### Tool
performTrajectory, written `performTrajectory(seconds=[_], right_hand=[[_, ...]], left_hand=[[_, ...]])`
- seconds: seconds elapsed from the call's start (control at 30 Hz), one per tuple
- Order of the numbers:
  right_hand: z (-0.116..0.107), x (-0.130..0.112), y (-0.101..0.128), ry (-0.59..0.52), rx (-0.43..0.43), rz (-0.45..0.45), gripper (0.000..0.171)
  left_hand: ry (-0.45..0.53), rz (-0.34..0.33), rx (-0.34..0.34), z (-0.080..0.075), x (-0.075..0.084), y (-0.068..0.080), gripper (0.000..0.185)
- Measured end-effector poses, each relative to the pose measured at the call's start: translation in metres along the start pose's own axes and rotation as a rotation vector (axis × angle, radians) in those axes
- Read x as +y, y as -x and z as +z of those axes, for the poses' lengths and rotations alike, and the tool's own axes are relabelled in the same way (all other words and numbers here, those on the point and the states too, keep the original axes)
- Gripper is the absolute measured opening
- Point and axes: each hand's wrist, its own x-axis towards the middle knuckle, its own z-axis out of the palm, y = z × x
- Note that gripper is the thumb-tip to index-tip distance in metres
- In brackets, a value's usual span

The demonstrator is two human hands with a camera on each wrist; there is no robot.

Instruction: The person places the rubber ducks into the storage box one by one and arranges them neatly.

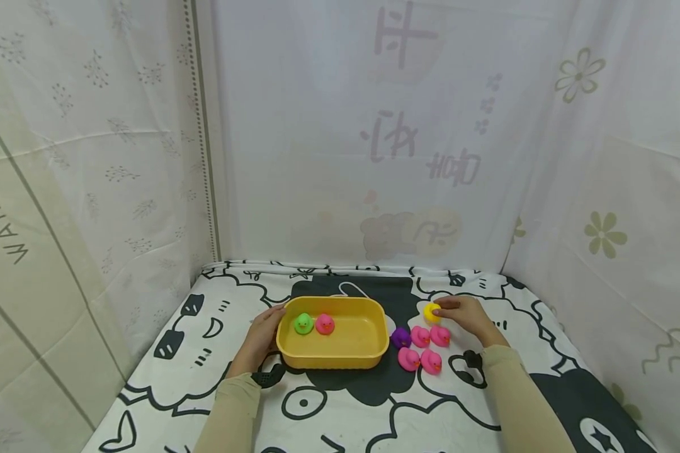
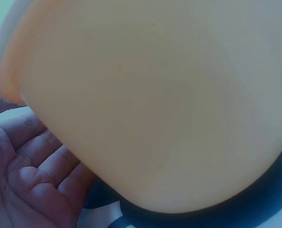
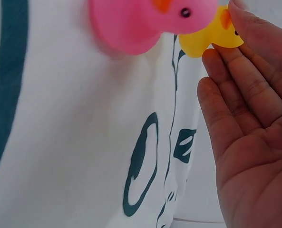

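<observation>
My left hand (image 1: 262, 335) holds the left end of a yellow plastic basin (image 1: 340, 352). In the left wrist view the basin's wall (image 2: 160, 114) fills most of the picture, with curled fingers (image 2: 50, 161) beside it. Inside the basin sit a green rubber duck (image 1: 303, 324) and a pink rubber duck (image 1: 325, 324). On the right, my right hand (image 1: 466, 313) pinches a yellow rubber duck (image 1: 431, 313) between thumb and fingertips. The right wrist view shows that yellow duck (image 3: 195, 43) at the fingertips, behind a nearer pink duck (image 3: 131, 23).
Between the basin and my right hand stand a purple rubber duck (image 1: 400, 338) and several pink rubber ducks (image 1: 420, 336). A black-and-white cartoon cloth (image 1: 204, 384) covers the table. Pale printed curtains (image 1: 317, 157) enclose the back and sides. A white loop (image 1: 351, 288) shows behind the basin.
</observation>
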Motion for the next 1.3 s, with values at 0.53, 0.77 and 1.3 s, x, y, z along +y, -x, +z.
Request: performTrajectory(seconds=[0.53, 0.77, 1.3], right_hand=[[0.001, -0.029, -0.008, -0.041, -0.029, -0.037, 0.046], [0.009, -0.04, -0.017, -0.068, -0.03, -0.042, 0.047], [0.029, -0.076, -0.028, -0.069, -0.083, -0.105, 0.038]], left_hand=[[-0.008, 0.0, 0.008, -0.002, -0.002, 0.0, 0.056], [-0.011, -0.002, 0.008, -0.001, -0.001, 0.0, 0.055], [0.0, 0.042, -0.001, 0.0, -0.001, 0.001, 0.055]])
